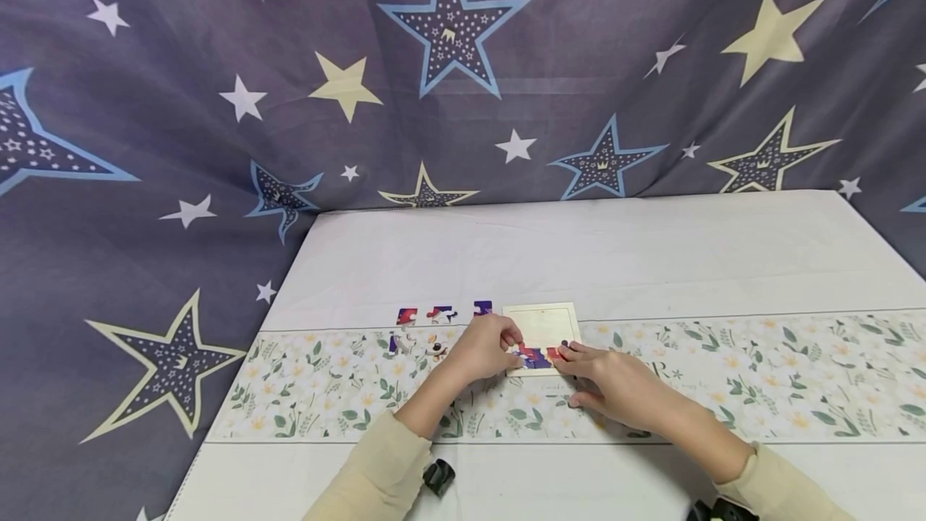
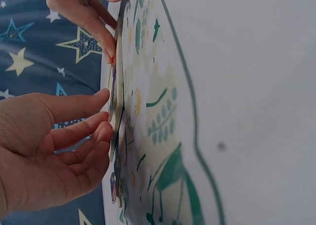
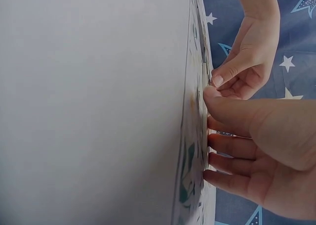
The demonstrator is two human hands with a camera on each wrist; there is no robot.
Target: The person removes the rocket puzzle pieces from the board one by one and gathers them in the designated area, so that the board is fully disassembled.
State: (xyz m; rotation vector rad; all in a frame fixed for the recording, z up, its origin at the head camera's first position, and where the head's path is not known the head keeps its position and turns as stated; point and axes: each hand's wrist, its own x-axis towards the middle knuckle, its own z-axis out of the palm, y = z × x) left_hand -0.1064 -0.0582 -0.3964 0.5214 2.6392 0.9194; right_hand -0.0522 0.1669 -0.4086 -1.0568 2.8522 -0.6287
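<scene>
A square, pale puzzle tray [image 1: 540, 320] lies on the table with colourful jigsaw pieces [image 1: 535, 358] along its near side. My left hand [image 1: 481, 348] is at the tray's left edge, its thumb and forefinger bent about a puzzle piece low in the left corner. In the left wrist view, the left hand's fingertips [image 2: 104, 117] meet the thin edge of the tray. My right hand [image 1: 615, 384] rests with extended fingers on the tray's right side, fingertips on the pieces there. The right wrist view shows these fingers [image 3: 232, 146] nearly straight against the surface.
Several loose puzzle pieces [image 1: 407, 316] lie left of the tray, one purple piece [image 1: 482, 308] just behind my left hand. A floral band [image 1: 325, 384] crosses the white table cover [image 1: 651, 256]. Behind hangs a dark star-patterned cloth [image 1: 550, 63]. A black object [image 1: 438, 477] sits beside the left sleeve.
</scene>
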